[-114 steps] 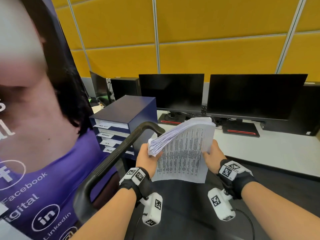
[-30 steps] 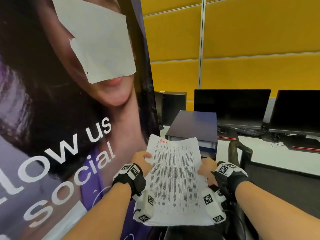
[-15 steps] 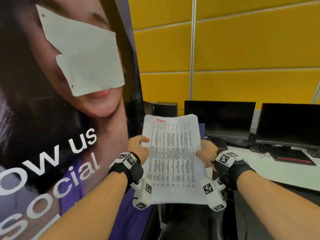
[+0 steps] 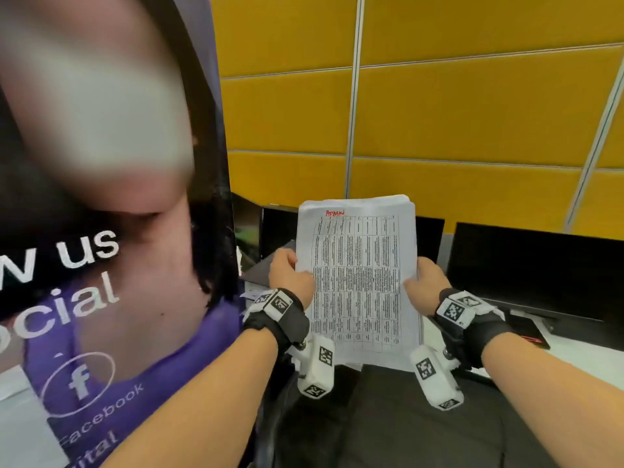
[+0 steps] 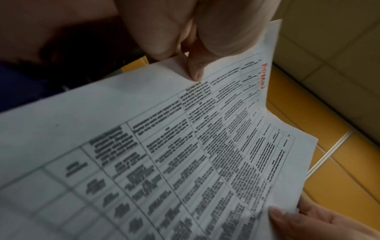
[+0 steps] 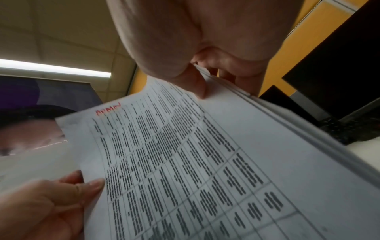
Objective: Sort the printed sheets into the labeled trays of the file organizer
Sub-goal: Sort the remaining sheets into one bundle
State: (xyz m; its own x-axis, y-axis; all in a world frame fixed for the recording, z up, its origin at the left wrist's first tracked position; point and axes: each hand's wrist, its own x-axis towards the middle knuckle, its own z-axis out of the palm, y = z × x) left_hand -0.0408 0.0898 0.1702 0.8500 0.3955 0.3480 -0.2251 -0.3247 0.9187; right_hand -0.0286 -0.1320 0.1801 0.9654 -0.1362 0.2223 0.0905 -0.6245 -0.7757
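A stack of printed sheets (image 4: pixel 358 282) stands upright in front of me; the top sheet is a dense table with "ADMIN" written in red at its head. My left hand (image 4: pixel 290 273) pinches the stack's left edge, thumb on the front. My right hand (image 4: pixel 426 282) grips the right edge the same way. The left wrist view has the left thumb on the sheets (image 5: pixel 185 146), and the right wrist view has the right thumb on the stack (image 6: pixel 205 162). A dark corner of the file organizer (image 4: pixel 266 270) peeks out behind my left hand; its trays are hidden.
A tall printed banner (image 4: pixel 101 248) fills the left side, close to my left arm. Black monitors (image 4: pixel 537 268) stand on a white desk (image 4: pixel 574 359) to the right, with yellow wall panels (image 4: pixel 456 113) behind. A black chair seat (image 4: pixel 388 427) lies below my hands.
Between the earliest frame and now I turned left from the organizer toward the banner and raised the stack upright. In the last half second the sheets stay held by both hands; the view shifted slightly.
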